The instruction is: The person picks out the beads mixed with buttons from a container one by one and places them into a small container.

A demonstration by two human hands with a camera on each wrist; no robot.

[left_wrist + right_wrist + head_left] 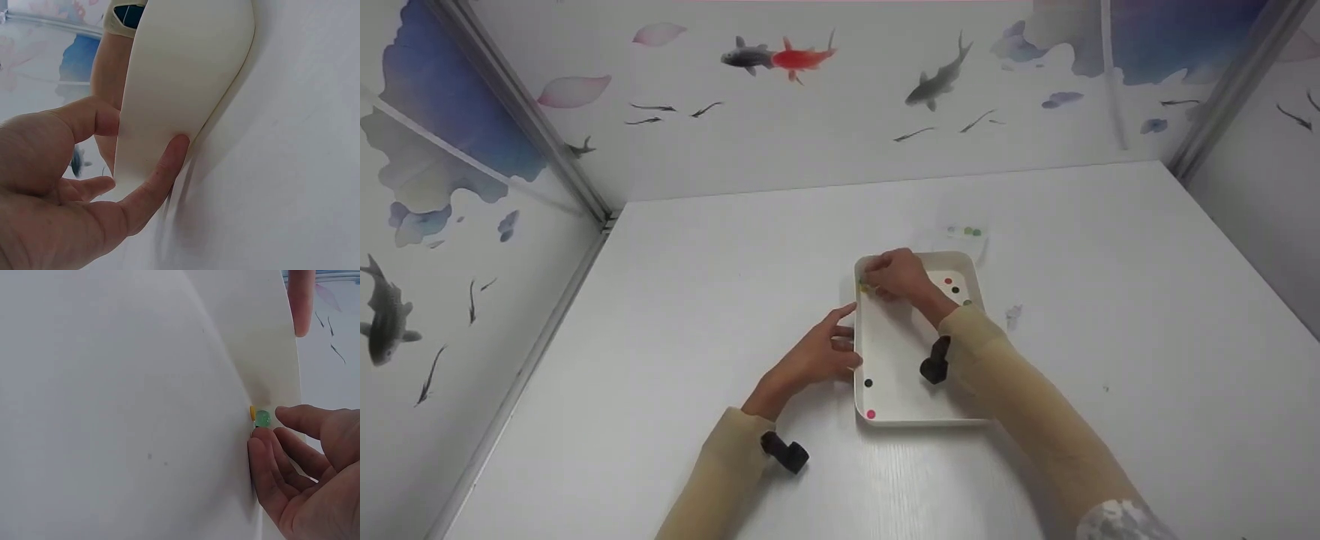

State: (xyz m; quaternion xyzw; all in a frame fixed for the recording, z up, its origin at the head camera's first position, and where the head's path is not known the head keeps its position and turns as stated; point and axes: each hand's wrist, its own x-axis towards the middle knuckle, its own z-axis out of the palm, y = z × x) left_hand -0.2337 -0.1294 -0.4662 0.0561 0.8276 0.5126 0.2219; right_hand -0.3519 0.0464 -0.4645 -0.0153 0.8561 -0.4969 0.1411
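A shallow white tray [896, 375] lies lengthwise on the table. My right hand [897, 274] reaches into its far left corner. In the right wrist view, a translucent green bead [262, 418] sits against the tray wall between the thumb and curved fingers of that hand [306, 461]. A small gap shows between thumb and bead. Right beside the bead is a small yellow piece [252, 413]. At the tray's left side, my left hand [819, 352] has its fingers spread. One fingertip [179, 143] touches the outer wall, and others meet the rim.
A black dot-like piece [868, 382] and a pink one [871, 414] lie in the near left corner. Red [948, 280] and black [955, 289] pieces lie at the far right. Behind the tray is a clear bag [969, 238] with greenish pieces. A transparent scrap [1014, 315] lies to the right.
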